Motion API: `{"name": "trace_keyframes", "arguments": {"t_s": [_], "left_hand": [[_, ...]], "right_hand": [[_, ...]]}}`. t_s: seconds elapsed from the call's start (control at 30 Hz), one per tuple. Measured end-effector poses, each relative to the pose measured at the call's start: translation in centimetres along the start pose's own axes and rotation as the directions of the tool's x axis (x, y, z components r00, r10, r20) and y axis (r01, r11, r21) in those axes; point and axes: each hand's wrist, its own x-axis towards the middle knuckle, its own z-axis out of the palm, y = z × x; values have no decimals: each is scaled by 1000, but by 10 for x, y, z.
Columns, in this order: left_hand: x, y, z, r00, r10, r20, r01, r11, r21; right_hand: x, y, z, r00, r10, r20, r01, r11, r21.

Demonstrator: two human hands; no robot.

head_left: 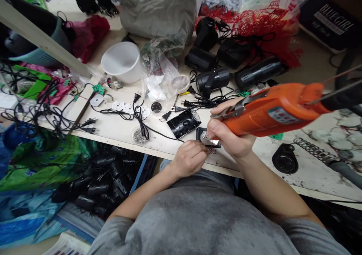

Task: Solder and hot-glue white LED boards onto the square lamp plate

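My right hand (pixel 233 136) is wrapped round an orange electric screwdriver (pixel 271 110), whose front end points down and left toward a small black part (pixel 201 135) with a silvery metal piece on it. Curled fingers of my left hand (pixel 190 157) press at the near side of that black part, by some thin dark wires; what they pinch is hidden. Just beyond lies an open black plastic housing half (pixel 184 124). A round dish of small screws (pixel 140 135) is to the left, with a black cord across it.
Black cylindrical housings (pixel 213 80) with cords lie at the back. A white tub (pixel 122 62) stands behind several white discs (pixel 128 108). At right are a black part (pixel 285 158) and a coiled spring (pixel 313 149). A bin of black parts (pixel 104 183) sits below the bench edge.
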Motion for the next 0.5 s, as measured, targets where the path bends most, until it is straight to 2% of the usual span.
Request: {"name": "trace_keyframes", "arguments": {"t_s": [0.13,0.33,0.5], "left_hand": [[-5,-1,8,1000,29,-6,-29,1000,2],[-7,1,12,999,-39,1,39,998,58],[-8,4,15,995,-95,-39,98,992,76]], "right_hand": [[3,-3,5,997,79,6,-78,995,-64],[9,-6,10,989,150,-5,-150,983,-102],[21,-3,18,976,164,142,-143,978,-152]]}}
